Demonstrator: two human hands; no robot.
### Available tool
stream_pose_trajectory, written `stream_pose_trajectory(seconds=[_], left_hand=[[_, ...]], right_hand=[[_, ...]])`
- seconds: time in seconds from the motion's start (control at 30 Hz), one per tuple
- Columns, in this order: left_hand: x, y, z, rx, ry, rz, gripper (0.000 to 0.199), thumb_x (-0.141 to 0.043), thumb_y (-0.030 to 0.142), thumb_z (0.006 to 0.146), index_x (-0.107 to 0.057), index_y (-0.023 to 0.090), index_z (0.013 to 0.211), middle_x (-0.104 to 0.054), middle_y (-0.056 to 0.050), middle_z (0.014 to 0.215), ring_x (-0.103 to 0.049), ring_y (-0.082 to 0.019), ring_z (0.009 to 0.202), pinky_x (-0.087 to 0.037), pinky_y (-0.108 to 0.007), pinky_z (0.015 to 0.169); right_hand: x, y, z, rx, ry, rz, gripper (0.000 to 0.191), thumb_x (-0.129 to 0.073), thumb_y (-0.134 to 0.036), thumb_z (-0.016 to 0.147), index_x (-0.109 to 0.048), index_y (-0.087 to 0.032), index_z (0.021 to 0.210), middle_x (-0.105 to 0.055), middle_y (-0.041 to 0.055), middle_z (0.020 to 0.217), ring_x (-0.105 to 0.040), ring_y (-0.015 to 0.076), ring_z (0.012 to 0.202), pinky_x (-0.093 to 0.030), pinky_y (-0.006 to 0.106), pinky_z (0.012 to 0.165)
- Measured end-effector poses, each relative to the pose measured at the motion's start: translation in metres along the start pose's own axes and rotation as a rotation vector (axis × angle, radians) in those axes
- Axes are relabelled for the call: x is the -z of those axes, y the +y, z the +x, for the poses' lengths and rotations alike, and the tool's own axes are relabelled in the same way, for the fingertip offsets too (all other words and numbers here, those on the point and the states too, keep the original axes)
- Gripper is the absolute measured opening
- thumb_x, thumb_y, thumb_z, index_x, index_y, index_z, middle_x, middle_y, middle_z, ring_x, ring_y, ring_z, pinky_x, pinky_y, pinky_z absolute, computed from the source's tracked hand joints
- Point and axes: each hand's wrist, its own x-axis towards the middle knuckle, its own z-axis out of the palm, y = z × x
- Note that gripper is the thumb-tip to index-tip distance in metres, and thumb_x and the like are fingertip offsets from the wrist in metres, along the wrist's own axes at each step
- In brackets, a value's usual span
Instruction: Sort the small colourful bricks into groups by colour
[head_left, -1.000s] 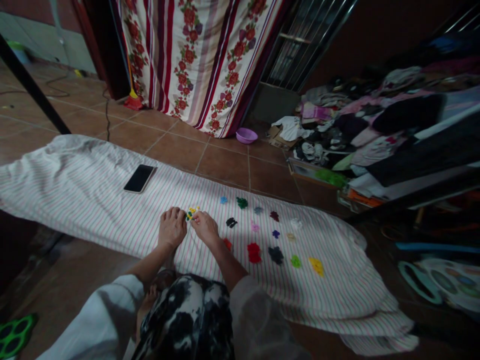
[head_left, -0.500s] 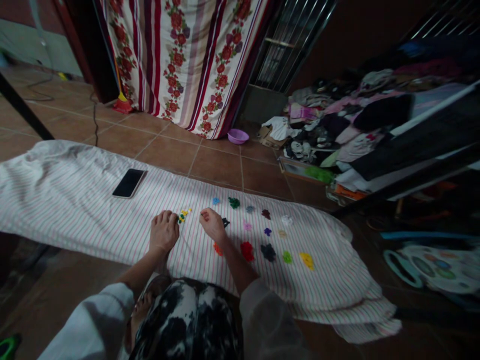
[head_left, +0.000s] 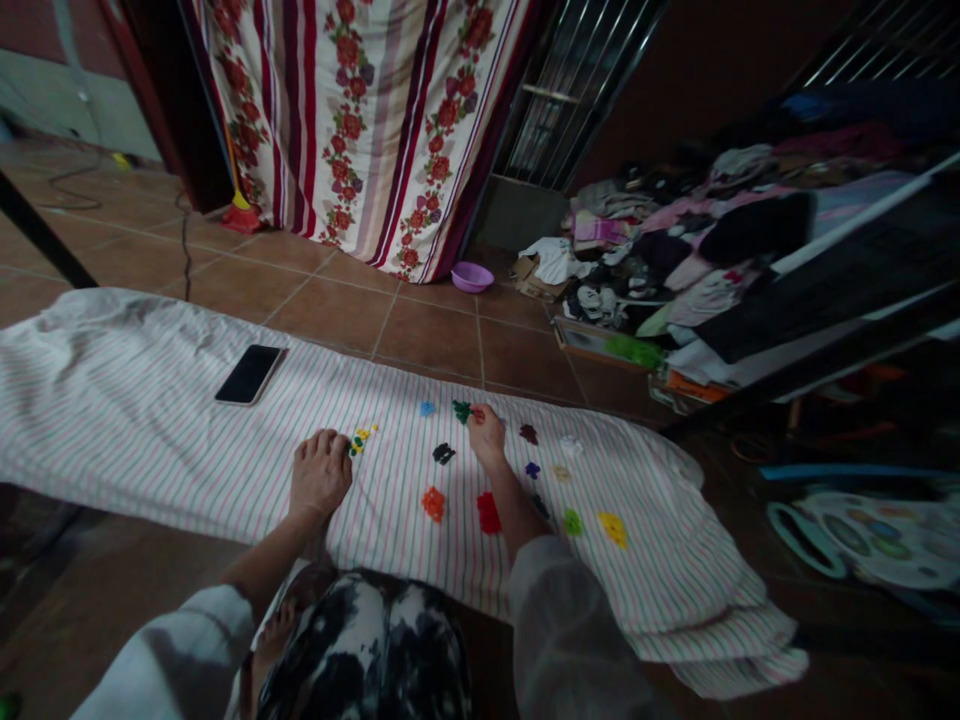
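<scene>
My left hand [head_left: 322, 468] lies flat on the striped cloth, fingers stretched out, its fingertips beside a small cluster of yellow and green pieces [head_left: 360, 441]. At the pile of dark green pieces [head_left: 461, 411], my right hand [head_left: 487, 432] has its thumb and fingertips pinched together at the pile's right edge. Whatever is between those fingertips is too small to make out. Around it lie piles of light blue [head_left: 427, 409], black [head_left: 444, 454], orange [head_left: 433, 504], red [head_left: 489, 513] and dark red pieces [head_left: 529, 434]. My right hand and forearm hide some of the piles.
The striped cloth [head_left: 247, 460] covers a long low surface. A phone [head_left: 250, 375] lies at its left. More small piles, including yellow [head_left: 613, 530] and lime green [head_left: 572, 522], sit at the right. Beyond are a purple basin [head_left: 472, 278], a curtain and heaped clothes [head_left: 675, 240].
My right hand has moved right, from near the yellow and green cluster over to the dark green pile. My left hand stays beside the cluster. The view has shifted slightly.
</scene>
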Motion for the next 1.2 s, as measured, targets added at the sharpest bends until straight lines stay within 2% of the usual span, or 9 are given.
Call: stream_pose_trajectory(seconds=[0.3, 0.5, 0.7, 0.9, 1.2], left_hand=[[-0.001, 0.000, 0.000, 0.010, 0.000, -0.015, 0.020, -0.044, 0.023, 0.087, -0.058, 0.021, 0.101, -0.060, -0.011, 0.109, -0.051, -0.027, 0.107, -0.037, -0.042, 0.088], [-0.001, 0.000, 0.001, 0.009, -0.006, 0.001, 0.020, -0.044, 0.023, 0.087, -0.058, 0.021, 0.101, -0.060, -0.010, 0.110, -0.051, -0.027, 0.107, -0.036, -0.042, 0.088], [-0.002, 0.000, 0.000, 0.004, -0.005, 0.015, 0.019, -0.043, 0.024, 0.088, -0.057, 0.020, 0.101, -0.060, -0.010, 0.109, -0.051, -0.027, 0.107, -0.036, -0.041, 0.088], [0.000, 0.000, 0.000, 0.004, -0.011, 0.020, 0.020, -0.042, 0.023, 0.088, -0.057, 0.020, 0.101, -0.060, -0.010, 0.109, -0.051, -0.027, 0.106, -0.036, -0.041, 0.088], [0.000, 0.000, 0.001, 0.017, -0.024, 0.013, 0.020, -0.042, 0.023, 0.088, -0.057, 0.020, 0.101, -0.060, -0.010, 0.107, -0.051, -0.026, 0.105, -0.037, -0.041, 0.087]], right_hand=[[0.000, 0.008, 0.023, -0.014, -0.047, -0.172, 0.028, -0.046, -0.011, 0.074, -0.066, -0.020, 0.093, -0.071, 0.0055, 0.095, -0.064, 0.0172, 0.089, -0.046, 0.029, 0.085], [-0.001, 0.009, 0.023, -0.003, -0.045, -0.134, 0.027, -0.046, -0.013, 0.076, -0.068, -0.021, 0.091, -0.071, 0.0046, 0.094, -0.065, 0.0169, 0.089, -0.046, 0.029, 0.085], [0.009, -0.001, 0.015, 0.012, -0.004, -0.089, 0.020, -0.050, -0.026, 0.080, -0.068, -0.021, 0.088, -0.071, 0.0047, 0.090, -0.064, 0.0177, 0.085, -0.046, 0.028, 0.080], [0.003, -0.024, -0.006, 0.046, -0.104, -0.048, 0.016, -0.054, -0.031, 0.078, -0.068, -0.021, 0.080, -0.070, 0.0022, 0.079, -0.064, 0.0171, 0.076, -0.046, 0.026, 0.071], [-0.036, -0.082, -0.067, 0.167, -0.367, -0.046, 0.019, -0.060, -0.040, 0.079, -0.063, -0.022, 0.073, -0.067, -0.0019, 0.070, -0.062, 0.0132, 0.069, -0.038, 0.021, 0.060]])
